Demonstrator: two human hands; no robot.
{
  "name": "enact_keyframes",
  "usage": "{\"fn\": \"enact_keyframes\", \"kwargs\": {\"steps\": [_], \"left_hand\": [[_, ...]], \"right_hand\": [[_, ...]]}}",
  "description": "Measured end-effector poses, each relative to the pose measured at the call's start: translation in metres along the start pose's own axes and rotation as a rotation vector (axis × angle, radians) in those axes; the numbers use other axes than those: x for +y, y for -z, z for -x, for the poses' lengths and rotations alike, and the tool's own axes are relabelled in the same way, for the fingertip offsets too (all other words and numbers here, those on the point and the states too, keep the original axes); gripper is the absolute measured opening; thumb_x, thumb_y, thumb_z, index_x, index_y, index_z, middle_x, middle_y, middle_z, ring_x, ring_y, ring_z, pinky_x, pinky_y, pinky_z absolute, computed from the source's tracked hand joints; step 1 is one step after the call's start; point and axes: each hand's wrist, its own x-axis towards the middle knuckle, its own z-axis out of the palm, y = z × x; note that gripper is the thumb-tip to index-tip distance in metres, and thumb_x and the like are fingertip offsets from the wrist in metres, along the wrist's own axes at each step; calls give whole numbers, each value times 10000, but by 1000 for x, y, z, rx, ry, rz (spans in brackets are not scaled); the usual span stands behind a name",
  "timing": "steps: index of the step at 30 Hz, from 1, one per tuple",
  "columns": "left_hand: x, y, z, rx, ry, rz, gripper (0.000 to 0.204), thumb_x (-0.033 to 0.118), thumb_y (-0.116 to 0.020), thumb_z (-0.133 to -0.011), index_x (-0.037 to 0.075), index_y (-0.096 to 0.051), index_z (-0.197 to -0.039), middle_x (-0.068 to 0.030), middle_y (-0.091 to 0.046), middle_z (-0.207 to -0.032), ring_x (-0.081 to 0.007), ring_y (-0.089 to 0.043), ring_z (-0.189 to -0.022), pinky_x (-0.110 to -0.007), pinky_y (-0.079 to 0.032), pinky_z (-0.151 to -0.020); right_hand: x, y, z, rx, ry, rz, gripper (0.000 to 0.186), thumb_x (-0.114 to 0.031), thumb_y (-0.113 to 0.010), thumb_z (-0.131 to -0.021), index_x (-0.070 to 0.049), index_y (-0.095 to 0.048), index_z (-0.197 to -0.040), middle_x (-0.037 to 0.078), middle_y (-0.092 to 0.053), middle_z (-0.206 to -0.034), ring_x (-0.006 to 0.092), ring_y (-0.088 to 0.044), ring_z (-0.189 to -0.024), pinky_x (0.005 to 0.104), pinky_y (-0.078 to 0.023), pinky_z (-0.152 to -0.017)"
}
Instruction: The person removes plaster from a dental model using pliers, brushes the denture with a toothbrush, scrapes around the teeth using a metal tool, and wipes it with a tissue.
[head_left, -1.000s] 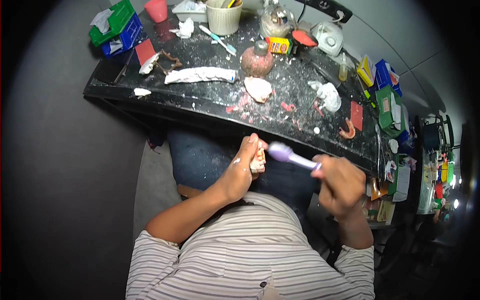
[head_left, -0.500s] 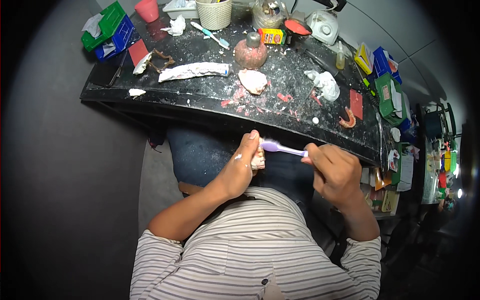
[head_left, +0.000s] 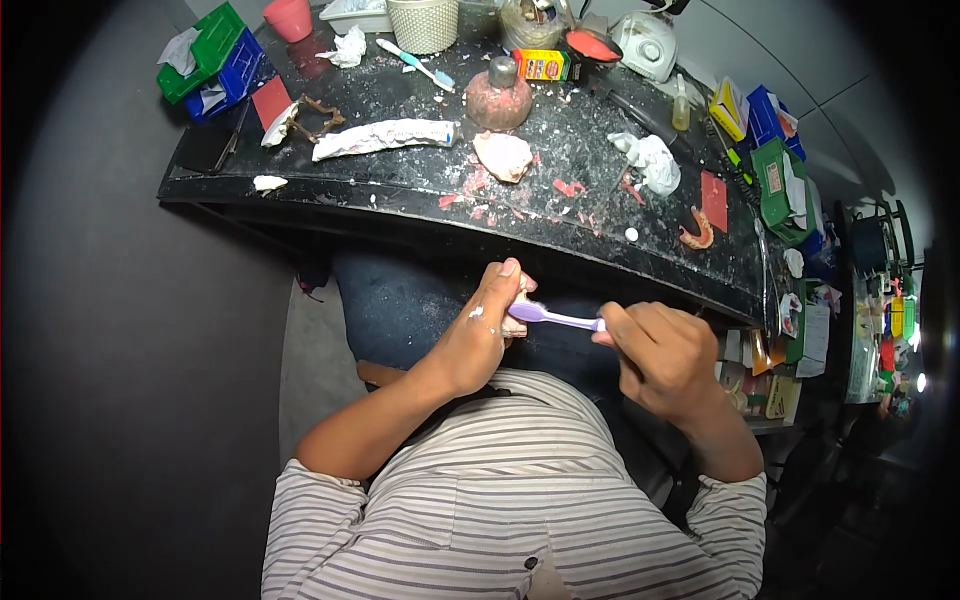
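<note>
One black workbench (head_left: 350,193) fills the far side, top speckled with white dust and pink scraps (head_left: 568,188); pale grey panelled wall (head_left: 780,60) behind it on the right. Person in a striped shirt (head_left: 480,510) at the near edge. Green bin (head_left: 215,50) and blue bin (head_left: 238,82) at the left end, woven basket (head_left: 423,25) at the back, white crumpled tube (head_left: 385,138) and plaster lump (head_left: 503,157) nearer the front.

Right hand (head_left: 665,355): fingers closed on a purple toothbrush (head_left: 570,320). Brush is off the bench, before the person's middle. Long axis nearly crosswise, head pointing left and slightly away from the person, handle end in the fist. Left hand (head_left: 480,335): fingers curled round a dental model (head_left: 513,328), thumb pointing away. Brush head overlaps it; bristle contact hidden. Model's visible strip runs roughly front to back.
</note>
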Motion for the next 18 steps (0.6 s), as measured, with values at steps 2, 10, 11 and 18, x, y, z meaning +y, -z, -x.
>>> {"fn": "enact_keyframes", "kwargs": {"steps": [2, 10, 11, 18], "left_hand": [[0, -2, 0, -8, -13, -5, 471, 516, -280, -1082, 140, -562, -1041, 24, -518, -758, -50, -394, -579, -220, -281, -521], [-1, 3, -1, -28, 57, 24, 500, 533, -270, -1079, 124, -559, -1074, 17, -501, -731, -52, -366, -562, -223, -266, -503], [0, 4, 0, -14, 40, 32, 503, 536, -272, -1078, 123, -560, -1072, 18, -499, -726, -52, -362, -556, -222, -262, -498], [7, -1, 1, -37, 103, 46, 532, 546, -271, -1075, 102, -565, -1072, 11, -495, -721, -56, -360, -550, -221, -269, -495]], "right_hand": [[3, -2, 1, -7, -18, 9, 209, -101, -765, -803, -36, -652, -966, 43, -485, -641, 191, -536, -538, 343, -402, -472], [3, -1, 4, 92, 26, -3, 214, -120, -765, -813, -29, -660, -977, 37, -503, -662, 177, -529, -541, 327, -400, -481], [2, -1, 3, 162, 87, -64, 211, -117, -766, -811, -28, -661, -972, 35, -501, -660, 177, -525, -540, 324, -399, -482], [1, -13, 6, 100, 23, -120, 212, -94, -768, -802, -22, -662, -971, 34, -503, -657, 175, -524, -519, 319, -394, -463]]}}
